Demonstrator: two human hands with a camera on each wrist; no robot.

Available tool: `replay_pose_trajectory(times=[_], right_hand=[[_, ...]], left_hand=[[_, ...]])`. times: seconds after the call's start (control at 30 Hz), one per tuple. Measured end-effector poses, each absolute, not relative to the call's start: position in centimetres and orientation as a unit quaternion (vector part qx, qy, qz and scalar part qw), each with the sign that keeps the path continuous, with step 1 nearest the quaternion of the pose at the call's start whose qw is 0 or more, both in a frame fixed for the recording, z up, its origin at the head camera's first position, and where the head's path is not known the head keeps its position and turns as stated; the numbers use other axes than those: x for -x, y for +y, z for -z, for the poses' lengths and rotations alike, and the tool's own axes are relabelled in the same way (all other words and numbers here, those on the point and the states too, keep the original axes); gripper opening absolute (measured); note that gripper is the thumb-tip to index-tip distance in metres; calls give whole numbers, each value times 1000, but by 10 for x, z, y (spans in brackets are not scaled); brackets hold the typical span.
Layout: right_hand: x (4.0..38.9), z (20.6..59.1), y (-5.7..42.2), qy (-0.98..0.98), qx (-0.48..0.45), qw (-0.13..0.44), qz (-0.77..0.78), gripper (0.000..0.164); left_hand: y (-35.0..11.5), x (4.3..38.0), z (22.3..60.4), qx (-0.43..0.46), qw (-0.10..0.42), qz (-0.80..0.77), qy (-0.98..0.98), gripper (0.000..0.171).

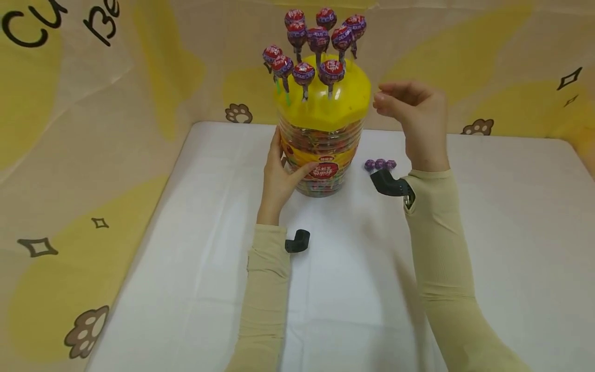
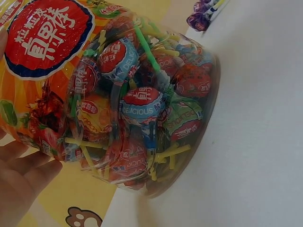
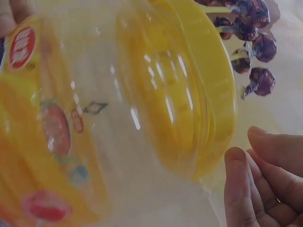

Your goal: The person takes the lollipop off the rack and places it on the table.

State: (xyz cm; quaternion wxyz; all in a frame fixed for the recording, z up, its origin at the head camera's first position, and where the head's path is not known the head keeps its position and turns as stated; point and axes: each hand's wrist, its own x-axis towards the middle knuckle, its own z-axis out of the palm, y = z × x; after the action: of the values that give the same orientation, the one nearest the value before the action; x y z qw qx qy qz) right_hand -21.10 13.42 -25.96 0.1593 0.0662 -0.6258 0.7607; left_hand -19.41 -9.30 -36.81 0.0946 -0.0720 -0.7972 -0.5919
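A clear plastic candy jar (image 1: 321,183) with an orange label and a yellow lid (image 1: 353,101) stands on the white table. Several purple-and-red wrapped lollipops (image 1: 318,39) stick up from the lid. My left hand (image 1: 278,181) grips the jar's left side, thumb across the label and fingers behind it. To the right of the lid, my right hand (image 1: 416,121) is raised with loosely bent fingers and nothing between them. In the right wrist view its fingertips (image 3: 236,156) are close to the lid's edge. Wrapped lollipops (image 2: 142,101) show through the jar wall.
Three purple lollipops (image 1: 380,164) lie side by side on the table (image 1: 223,258), right of the jar. A printed cloth backdrop (image 1: 418,57) with yellow patches and paw prints rises behind the table and along its left. Black wrist cameras (image 1: 299,241) sit at both sleeves.
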Motion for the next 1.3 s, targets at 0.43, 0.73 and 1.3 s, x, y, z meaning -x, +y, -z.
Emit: replay_pose_trajectory(times=[0.43,0.73,1.3], right_hand=[[228,238,107,-637,-89,198,-740,18],[235,234,94,-650,-88,219,-722,18],[240,229,88,-654,-87,252,-708,9]], left_hand=[[-93,194,370,69,87,597,-795,98],[-93,194,370,67,87,597,-795,98],[-93,197,371,71,91,597,-794,97]])
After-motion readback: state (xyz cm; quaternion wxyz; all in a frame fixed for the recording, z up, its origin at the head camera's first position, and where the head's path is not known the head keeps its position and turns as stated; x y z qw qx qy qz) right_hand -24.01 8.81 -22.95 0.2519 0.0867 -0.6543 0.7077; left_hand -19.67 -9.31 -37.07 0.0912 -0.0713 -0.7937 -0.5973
